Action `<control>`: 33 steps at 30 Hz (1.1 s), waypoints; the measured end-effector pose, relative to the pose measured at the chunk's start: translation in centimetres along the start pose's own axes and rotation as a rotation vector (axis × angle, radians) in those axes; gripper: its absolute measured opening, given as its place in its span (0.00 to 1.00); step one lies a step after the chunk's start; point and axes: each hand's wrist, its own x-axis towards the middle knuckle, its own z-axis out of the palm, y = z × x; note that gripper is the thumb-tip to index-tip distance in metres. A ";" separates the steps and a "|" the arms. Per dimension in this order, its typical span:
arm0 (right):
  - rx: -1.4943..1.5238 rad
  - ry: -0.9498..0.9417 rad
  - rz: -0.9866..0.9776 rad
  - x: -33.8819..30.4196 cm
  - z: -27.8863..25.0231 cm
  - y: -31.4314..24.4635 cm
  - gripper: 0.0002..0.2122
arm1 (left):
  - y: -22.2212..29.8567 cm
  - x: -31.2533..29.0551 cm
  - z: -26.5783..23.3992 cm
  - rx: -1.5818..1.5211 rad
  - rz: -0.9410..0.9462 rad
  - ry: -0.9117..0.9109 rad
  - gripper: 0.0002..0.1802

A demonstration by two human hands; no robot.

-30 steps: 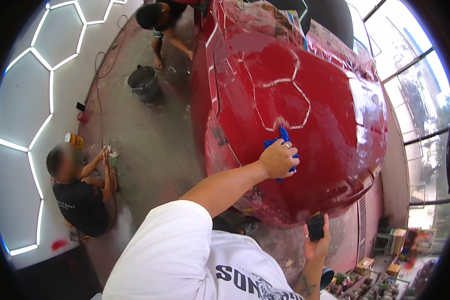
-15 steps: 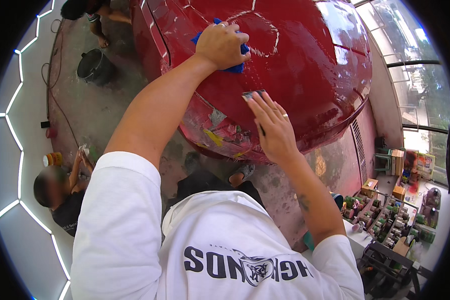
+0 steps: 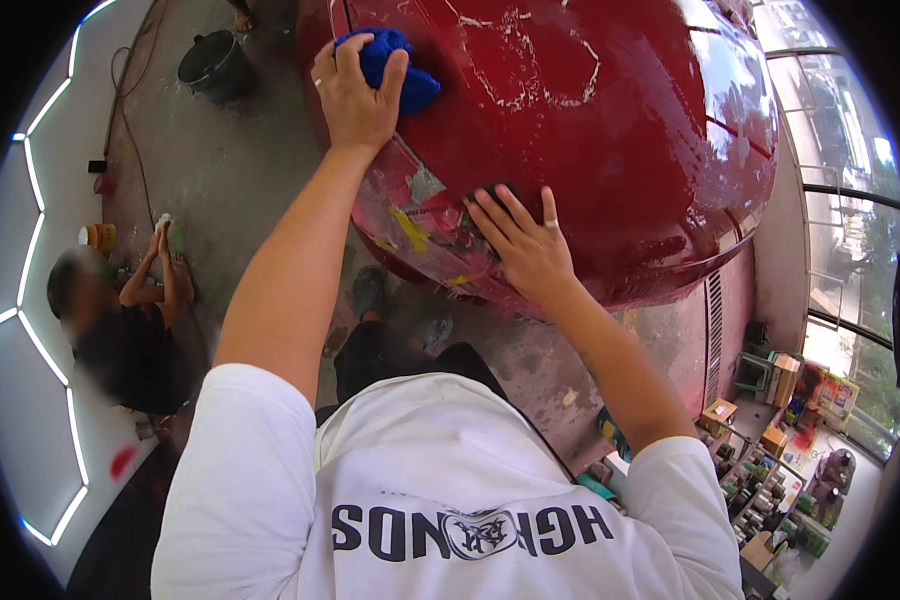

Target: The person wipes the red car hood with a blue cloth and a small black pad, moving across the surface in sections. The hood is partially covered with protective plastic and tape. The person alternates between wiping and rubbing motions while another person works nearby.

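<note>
Our left hand (image 3: pixel 355 95) clutches a blue wash cloth (image 3: pixel 390 62) against the wet red car body (image 3: pixel 610 130); our right hand (image 3: pixel 525 245), fingers spread flat, presses the car's lower edge nearby.

I wear a white short-sleeved T-shirt (image 3: pixel 440 500) with dark block lettering and a round emblem printed across the chest. Both my forearms are bare below the sleeves. A thin ring sits on one of my left fingers (image 3: pixel 319 84). My trousers (image 3: pixel 390 360) are dark.
</note>
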 end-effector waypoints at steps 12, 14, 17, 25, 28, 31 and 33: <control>0.060 0.033 0.009 -2.7 0.8 0.6 0.30 | -0.1 -0.2 1.0 0.131 -0.024 0.028 0.29; 0.127 0.081 0.072 4.5 -1.2 -1.1 0.30 | 0.3 0.0 0.7 0.109 0.010 0.020 0.27; 0.129 0.056 0.058 4.8 -1.9 -1.4 0.30 | 0.0 -0.1 0.1 0.109 0.024 0.024 0.26; 0.097 0.040 0.011 0.7 -0.9 0.3 0.30 | 0.7 0.3 0.3 0.057 -0.047 0.041 0.26; 0.182 0.037 0.056 6.7 -2.6 -1.8 0.32 | 0.7 0.0 -0.1 0.071 -0.047 0.022 0.26; 0.182 -0.011 0.056 4.6 -2.0 -1.8 0.33 | 0.7 0.1 -0.5 0.116 -0.075 0.004 0.27; 0.151 -0.070 0.059 -1.8 -0.2 -0.8 0.33 | 0.7 0.0 -0.1 0.130 -0.088 0.018 0.28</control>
